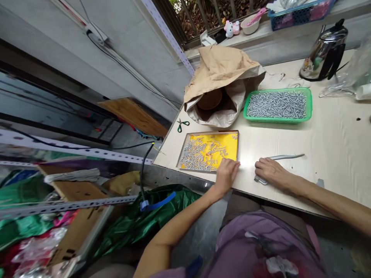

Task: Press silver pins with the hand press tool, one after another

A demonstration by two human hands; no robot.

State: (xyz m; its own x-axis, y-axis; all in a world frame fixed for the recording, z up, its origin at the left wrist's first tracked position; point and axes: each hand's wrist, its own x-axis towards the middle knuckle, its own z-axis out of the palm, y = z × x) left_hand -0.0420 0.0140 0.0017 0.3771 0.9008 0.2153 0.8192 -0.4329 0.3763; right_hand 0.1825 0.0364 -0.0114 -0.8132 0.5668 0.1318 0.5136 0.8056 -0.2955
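My left hand (226, 174) is closed in a pinch at the lower right corner of a shallow tray (238, 143); whatever sits between its fingertips is too small to make out. Short silver metal pins (194, 155) lie in the tray, heaped on its left side and scattered over its yellow bottom. Fingers curled, my right hand (271, 172) rests on the table over a grey metal tool (286, 156). One long thin end of the tool sticks out to the right and a bent end shows below my fingers; my hand hides its middle.
Behind the tray lies an open brown paper sack (223, 73). A green plastic bin (278, 121) full of silver pins stands beside it. Scissors (182, 124) lie near the table's left edge. At the back right are a metal kettle (324, 54) and a clear plastic bag (350, 77).
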